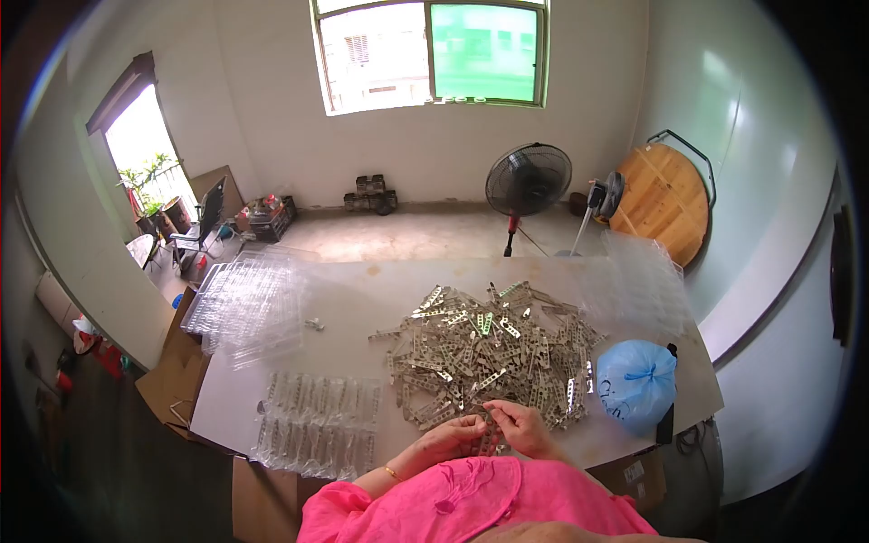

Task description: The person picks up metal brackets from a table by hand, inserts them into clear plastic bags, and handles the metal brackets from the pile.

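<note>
While the left hand [465, 432] and right hand [522, 429] seem to pinch a strip [490, 442] at the near edge of the pile [493, 348], fingertip handling looks in hand; the next move calls for steady, paired fingers.

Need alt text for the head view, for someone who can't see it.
A person's left hand and right hand meet at the near edge of a pile of metal strips on a pale table, what they hold unclear. Clear packaging lies left, a blue bag right.
</note>
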A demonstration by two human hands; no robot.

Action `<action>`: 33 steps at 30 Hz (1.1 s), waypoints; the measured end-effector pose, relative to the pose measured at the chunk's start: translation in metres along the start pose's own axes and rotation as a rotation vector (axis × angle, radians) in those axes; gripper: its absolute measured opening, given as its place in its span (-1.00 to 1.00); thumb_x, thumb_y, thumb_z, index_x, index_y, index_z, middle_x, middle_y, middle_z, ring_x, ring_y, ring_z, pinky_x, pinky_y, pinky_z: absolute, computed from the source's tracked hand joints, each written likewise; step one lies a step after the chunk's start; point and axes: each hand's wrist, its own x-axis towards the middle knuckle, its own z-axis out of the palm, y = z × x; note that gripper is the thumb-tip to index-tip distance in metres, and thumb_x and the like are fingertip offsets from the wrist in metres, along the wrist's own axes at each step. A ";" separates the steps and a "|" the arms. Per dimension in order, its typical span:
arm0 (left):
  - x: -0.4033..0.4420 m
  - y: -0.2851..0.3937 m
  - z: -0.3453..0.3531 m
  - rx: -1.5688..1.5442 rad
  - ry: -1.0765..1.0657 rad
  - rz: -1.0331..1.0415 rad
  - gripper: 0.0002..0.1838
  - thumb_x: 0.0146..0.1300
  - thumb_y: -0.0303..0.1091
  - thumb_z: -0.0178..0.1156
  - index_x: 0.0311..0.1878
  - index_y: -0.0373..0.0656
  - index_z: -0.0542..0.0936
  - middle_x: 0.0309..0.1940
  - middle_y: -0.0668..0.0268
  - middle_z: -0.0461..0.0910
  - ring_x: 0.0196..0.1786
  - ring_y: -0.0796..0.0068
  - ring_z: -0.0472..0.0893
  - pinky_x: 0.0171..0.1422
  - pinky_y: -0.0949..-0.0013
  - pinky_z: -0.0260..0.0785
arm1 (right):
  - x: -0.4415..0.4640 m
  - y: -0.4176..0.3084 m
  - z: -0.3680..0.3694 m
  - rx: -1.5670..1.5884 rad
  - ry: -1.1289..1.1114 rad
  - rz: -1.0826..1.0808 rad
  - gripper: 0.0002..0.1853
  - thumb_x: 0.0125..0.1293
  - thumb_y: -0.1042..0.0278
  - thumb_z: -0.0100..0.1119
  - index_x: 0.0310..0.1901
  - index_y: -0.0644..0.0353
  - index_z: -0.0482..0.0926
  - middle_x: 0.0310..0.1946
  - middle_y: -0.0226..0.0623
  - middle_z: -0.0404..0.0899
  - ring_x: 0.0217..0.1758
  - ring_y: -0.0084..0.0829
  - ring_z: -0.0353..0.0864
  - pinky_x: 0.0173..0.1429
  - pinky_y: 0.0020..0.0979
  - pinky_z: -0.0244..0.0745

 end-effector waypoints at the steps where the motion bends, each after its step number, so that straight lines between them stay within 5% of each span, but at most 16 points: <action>1: 0.000 -0.002 -0.004 -0.024 -0.033 -0.011 -0.83 0.46 -0.27 0.11 -0.02 -0.14 0.46 -0.07 0.20 0.63 -0.02 0.32 0.64 0.15 0.21 0.51 | -0.001 0.000 -0.001 -0.117 0.002 -0.081 -0.75 0.48 0.31 0.09 0.05 0.22 0.63 -0.37 -0.36 0.68 -0.38 -0.64 0.59 -0.29 -0.54 0.53; 8: 0.012 -0.006 -0.005 -0.059 -0.066 -0.049 -0.70 0.44 -0.29 0.13 0.12 -0.25 0.52 -0.07 0.20 0.63 -0.04 0.37 0.64 0.13 0.24 0.52 | -0.001 0.008 -0.011 -0.057 0.016 -0.144 -0.78 0.43 0.32 0.15 0.03 0.14 0.64 -0.35 -0.27 0.69 -0.35 -0.61 0.63 -0.26 -0.49 0.52; 16: 0.035 -0.007 0.028 -0.008 -0.093 0.002 -0.73 0.41 -0.26 0.18 0.04 -0.22 0.59 -0.19 0.31 0.65 -0.19 0.50 0.62 0.05 0.35 0.50 | 0.012 0.009 -0.060 0.386 -0.363 0.018 -0.83 0.46 0.40 0.12 0.00 0.23 0.59 -0.21 -0.49 0.62 -0.13 -0.68 0.55 -0.01 -0.57 0.47; 25: 0.081 -0.003 0.073 0.409 0.132 0.128 -0.68 0.49 -0.12 0.08 0.02 -0.18 0.59 -0.24 0.37 0.64 -0.18 0.57 0.62 0.01 0.38 0.50 | 0.021 0.022 -0.115 0.286 -0.180 -0.101 -0.90 0.42 0.47 0.13 -0.10 0.24 0.58 -0.28 -0.43 0.60 -0.21 -0.63 0.54 -0.12 -0.54 0.48; 28: 0.097 -0.007 0.088 0.819 0.234 0.283 -0.68 0.54 -0.16 -0.01 0.03 -0.23 0.54 -0.28 0.39 0.63 -0.22 0.63 0.59 -0.06 0.45 0.49 | 0.024 0.024 -0.132 0.224 -0.050 -0.128 -0.92 0.43 0.47 0.11 -0.14 0.26 0.56 -0.28 -0.38 0.58 -0.24 -0.59 0.57 -0.15 -0.52 0.49; 33: 0.115 -0.023 0.097 0.839 0.295 0.274 -0.73 0.55 -0.23 -0.02 0.08 -0.23 0.48 -0.30 0.39 0.56 -0.27 0.63 0.56 -0.11 0.45 0.49 | 0.031 0.029 -0.141 0.320 -0.101 -0.062 -0.92 0.43 0.47 0.11 -0.13 0.26 0.56 -0.27 -0.38 0.58 -0.25 -0.61 0.56 -0.16 -0.52 0.49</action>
